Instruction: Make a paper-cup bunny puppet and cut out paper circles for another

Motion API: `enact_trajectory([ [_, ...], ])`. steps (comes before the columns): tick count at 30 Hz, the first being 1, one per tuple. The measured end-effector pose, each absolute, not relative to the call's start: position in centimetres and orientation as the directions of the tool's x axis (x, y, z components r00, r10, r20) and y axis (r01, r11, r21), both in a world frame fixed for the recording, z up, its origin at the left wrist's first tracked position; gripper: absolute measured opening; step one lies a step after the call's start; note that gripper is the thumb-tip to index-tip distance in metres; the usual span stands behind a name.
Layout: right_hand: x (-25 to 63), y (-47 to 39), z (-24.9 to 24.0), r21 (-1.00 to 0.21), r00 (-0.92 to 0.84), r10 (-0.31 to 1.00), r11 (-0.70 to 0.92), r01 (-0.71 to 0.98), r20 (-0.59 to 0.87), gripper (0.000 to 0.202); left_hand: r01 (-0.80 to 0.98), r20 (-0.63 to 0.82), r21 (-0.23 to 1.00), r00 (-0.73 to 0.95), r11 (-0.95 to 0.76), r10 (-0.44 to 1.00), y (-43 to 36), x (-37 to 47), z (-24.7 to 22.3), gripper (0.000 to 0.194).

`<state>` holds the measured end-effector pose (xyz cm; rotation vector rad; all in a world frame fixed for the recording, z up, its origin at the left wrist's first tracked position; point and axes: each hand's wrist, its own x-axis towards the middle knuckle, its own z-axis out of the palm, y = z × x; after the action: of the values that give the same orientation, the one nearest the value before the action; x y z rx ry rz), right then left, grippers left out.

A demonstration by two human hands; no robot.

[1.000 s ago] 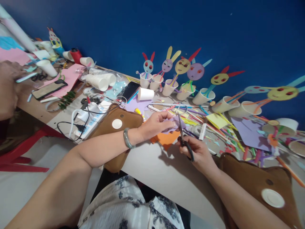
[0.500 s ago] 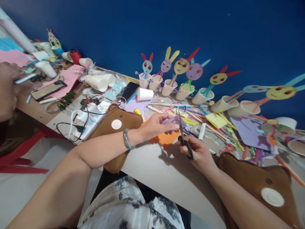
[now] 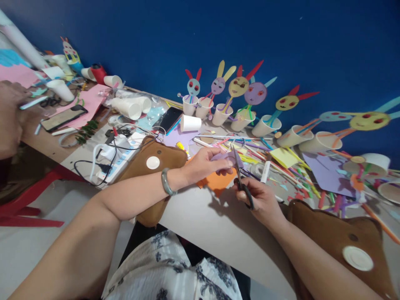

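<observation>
Between the thumb and fingers of my left hand is a piece of purple paper, held above the table. My right hand grips black-handled scissors, with fingers in the loops and the blades pointing up and away from me. The blades stand at the right side of the purple paper, close to my left fingertips. Whether they bite into the paper I cannot make out. Below both hands, an orange paper sheet lies on the table.
Along the blue wall stand paper cups with paper rabbit faces. Coloured sticks and paper scraps litter the right side. A power strip and brown cushion lie left; another brown cushion is at right. Another person's hand shows far left.
The purple paper has turned slightly in my left hand, and the left fingers have shifted a little. The scissors stay close to the same place, their blades moved only slightly.
</observation>
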<state>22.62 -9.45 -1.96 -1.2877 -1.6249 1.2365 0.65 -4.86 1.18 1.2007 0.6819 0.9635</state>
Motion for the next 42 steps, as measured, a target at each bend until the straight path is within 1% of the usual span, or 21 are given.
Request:
enact_trajectory([
  [3, 22.63, -9.41, -2.00, -0.958, -0.247, 0.969, 0.046, 0.284, -0.026, 0.034, -0.249, 0.067, 0.967, 0.450, 0.054, 0.891, -4.87, 0.63, 1.18, 0.026],
  [7, 22.62, -9.42, -2.01, -0.959, -0.246, 0.969, 0.053, 0.280, -0.018, 0.033, -0.239, 0.089, 0.971, 0.446, 0.023, 0.890, -4.96, 0.56, 1.35, 0.030],
  [14, 22.44, -9.50, -1.56, -0.959, -0.243, 0.970, 0.044, 0.280, -0.027, 0.034, -0.230, 0.079, 0.973, 0.452, 0.030, 0.889, -4.86, 0.56, 1.33, 0.034],
  [24, 22.37, -9.36, -1.52, -0.958, -0.252, 0.968, 0.066, 0.279, -0.006, 0.035, -0.215, 0.092, 0.977, 0.457, 0.010, 0.885, -4.79, 0.42, 1.41, 0.030],
  [35, 22.56, -9.43, -1.72, -0.962, -0.258, 0.966, 0.079, 0.262, 0.009, 0.026, -0.228, 0.095, 0.974, 0.436, 0.008, 0.895, -4.70, 0.28, 1.63, 0.027],
  [42, 22.30, -9.36, -1.45, -0.968, -0.241, 0.970, 0.063, 0.243, 0.002, 0.029, -0.262, 0.098, 0.965, 0.416, 0.016, 0.904, -4.49, 0.40, 1.04, 0.028],
])
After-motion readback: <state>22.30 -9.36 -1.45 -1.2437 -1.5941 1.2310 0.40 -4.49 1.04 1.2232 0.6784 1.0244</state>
